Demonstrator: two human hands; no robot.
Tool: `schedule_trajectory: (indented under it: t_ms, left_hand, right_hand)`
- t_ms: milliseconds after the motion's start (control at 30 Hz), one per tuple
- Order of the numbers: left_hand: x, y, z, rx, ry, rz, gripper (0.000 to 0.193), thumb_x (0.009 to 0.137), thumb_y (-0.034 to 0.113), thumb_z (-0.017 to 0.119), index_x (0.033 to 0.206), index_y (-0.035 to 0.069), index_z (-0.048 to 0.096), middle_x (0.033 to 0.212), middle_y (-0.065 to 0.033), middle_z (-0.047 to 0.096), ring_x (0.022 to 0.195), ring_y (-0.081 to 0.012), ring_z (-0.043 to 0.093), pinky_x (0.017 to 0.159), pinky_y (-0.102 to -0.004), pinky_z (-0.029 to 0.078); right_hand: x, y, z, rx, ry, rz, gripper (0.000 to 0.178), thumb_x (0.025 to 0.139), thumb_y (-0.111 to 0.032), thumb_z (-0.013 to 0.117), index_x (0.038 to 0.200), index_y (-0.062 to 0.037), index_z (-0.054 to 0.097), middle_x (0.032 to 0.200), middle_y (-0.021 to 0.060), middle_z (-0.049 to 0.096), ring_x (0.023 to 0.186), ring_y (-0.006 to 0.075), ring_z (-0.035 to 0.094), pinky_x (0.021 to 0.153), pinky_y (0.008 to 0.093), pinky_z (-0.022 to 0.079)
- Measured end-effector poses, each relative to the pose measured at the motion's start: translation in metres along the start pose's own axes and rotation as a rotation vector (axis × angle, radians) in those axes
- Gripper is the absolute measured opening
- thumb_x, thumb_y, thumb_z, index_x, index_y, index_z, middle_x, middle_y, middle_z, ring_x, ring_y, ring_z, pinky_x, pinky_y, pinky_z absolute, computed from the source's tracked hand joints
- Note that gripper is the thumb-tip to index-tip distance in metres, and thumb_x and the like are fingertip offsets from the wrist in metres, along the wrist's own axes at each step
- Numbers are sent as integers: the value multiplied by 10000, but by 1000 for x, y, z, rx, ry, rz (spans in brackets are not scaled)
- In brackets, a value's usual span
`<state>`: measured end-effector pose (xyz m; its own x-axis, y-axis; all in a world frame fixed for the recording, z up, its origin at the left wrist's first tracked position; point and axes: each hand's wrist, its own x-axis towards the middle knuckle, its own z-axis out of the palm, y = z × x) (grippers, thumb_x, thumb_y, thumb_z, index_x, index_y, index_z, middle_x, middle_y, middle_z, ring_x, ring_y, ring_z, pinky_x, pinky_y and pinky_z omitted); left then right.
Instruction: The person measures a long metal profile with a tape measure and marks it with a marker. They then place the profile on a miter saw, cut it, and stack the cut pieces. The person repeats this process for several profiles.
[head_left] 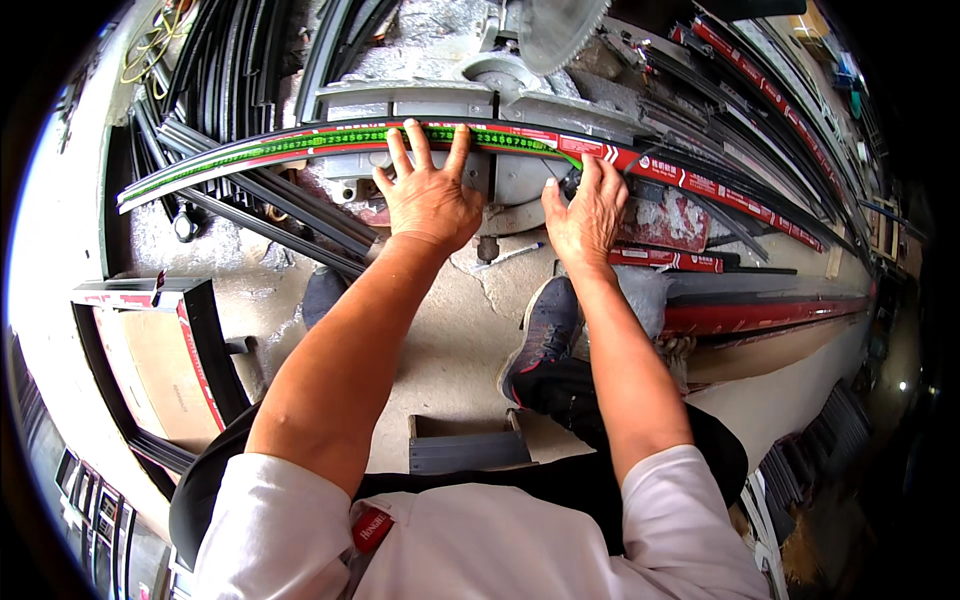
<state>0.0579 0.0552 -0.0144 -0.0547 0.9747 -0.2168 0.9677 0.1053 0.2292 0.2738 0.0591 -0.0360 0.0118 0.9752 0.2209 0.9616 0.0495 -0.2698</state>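
A long dark profile with red printed film lies across the grey base of a cutting saw. Along its left half runs the green blade of a tape measure. My left hand has its fingers spread, their tips pressing on the tape and profile. At the tape's right end, my right hand closes round the green strip, fingertips at the profile's near edge and thumb below. A small dark shape between thumb and fingers is partly hidden; I cannot tell whether it is the tape's case.
The toothed round saw blade stands beyond the profile. Dark profiles are heaped at the far left; red-filmed lengths lie right. A pen is on the floor. A rectangular frame stands left, a short grey piece between my legs.
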Motion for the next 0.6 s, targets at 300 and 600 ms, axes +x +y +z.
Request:
schedule_trajectory:
  t_ms: [300, 600]
  left_hand:
    - [0, -6, -19, 33, -58, 10, 859, 859, 371, 637, 1657, 334, 321, 1684, -320, 208, 1564, -537, 176, 1169, -761, 223]
    - [12, -12, -48, 70, -136, 30, 737, 863, 365, 616, 1562, 179, 480, 1517, -220, 462, 1438, -435, 421, 1182, -734, 235]
  right_hand:
    - [20, 14, -4, -109, -236, -89, 582, 858, -216, 753, 1363, -70, 504, 1304, 213, 551, 1227, 430, 544, 1006, 555, 484]
    - [33, 23, -33, 57, -379, -192, 423, 838, -194, 687, 1227, -64, 585, 1150, 204, 646, 1130, 419, 617, 952, 542, 527]
